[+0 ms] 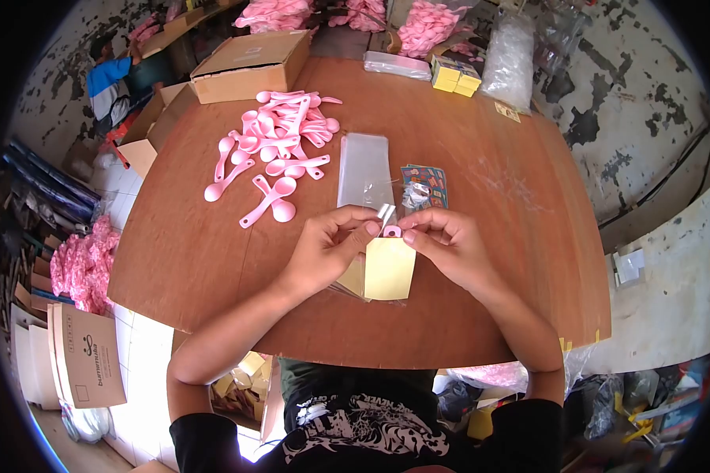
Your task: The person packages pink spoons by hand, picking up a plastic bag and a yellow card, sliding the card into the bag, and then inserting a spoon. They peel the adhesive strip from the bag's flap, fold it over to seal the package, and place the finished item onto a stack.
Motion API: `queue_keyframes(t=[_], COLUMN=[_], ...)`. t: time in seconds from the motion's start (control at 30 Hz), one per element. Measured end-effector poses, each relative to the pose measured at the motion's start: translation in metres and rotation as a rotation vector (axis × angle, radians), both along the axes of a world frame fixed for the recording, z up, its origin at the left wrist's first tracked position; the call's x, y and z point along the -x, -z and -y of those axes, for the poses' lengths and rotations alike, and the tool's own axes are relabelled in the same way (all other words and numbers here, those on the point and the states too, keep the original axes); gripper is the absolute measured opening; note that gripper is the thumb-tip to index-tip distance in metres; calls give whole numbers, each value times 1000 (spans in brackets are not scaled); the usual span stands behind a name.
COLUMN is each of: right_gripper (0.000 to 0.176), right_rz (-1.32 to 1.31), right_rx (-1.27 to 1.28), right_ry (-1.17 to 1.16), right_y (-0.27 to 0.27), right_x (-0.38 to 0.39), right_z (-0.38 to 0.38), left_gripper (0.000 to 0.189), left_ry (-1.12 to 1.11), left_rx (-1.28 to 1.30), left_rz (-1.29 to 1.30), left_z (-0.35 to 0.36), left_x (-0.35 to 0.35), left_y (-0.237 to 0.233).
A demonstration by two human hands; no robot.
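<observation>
My left hand (pixel 335 244) and my right hand (pixel 447 246) meet near the table's middle, fingers pinched at the top of a clear plastic bag. The bag's edge shows above a yellow card (pixel 390 268), and a pink handle end with a hole (pixel 391 231) pokes out between my fingertips. Under the card, more yellowish cards (pixel 353 279) lie on the table. Just beyond my hands are a stack of clear bags (pixel 364 162) and colourful printed sheets (pixel 434 180) with a small shiny piece on them. A pile of pink spoons (pixel 288 134) lies further left.
The brown table (pixel 189 268) has a cardboard box (pixel 252 65), yellow card stacks (pixel 455 75) and packs of clear bags (pixel 397 65) at its far edge. Another person (pixel 109 83) is at the far left. A carton (pixel 85 355) stands on the floor at left.
</observation>
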State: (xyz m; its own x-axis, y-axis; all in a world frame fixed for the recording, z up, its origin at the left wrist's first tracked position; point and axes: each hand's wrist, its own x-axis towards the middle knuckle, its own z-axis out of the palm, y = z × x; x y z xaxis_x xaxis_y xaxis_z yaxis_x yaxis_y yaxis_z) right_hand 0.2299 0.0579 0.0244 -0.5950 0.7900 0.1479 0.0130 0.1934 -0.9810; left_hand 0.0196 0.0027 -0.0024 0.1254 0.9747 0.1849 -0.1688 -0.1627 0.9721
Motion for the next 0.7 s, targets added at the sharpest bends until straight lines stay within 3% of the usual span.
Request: queue_keyframes(t=[0.33,0.53,0.6,0.7], right_gripper=[13,11,15,19], right_rz=[-76,-133,-139,-95], right_rx=[-71,-82,-259,-263], right_ry=[64,-1,-69,-70], right_y=[7,6,6,5], right_x=[-2,-6,-8,-9], right_z=[-3,-4,-6,-5], left_gripper=[22,19,18,20], left_ry=[-105,-57,-7,17], left_rx=[-6,-153,-154,-163], left_rz=[-36,-33,-76,-46], left_z=[-1,1,2,4], left_x=[2,13,19,20], left_y=[1,-1,-3,-7])
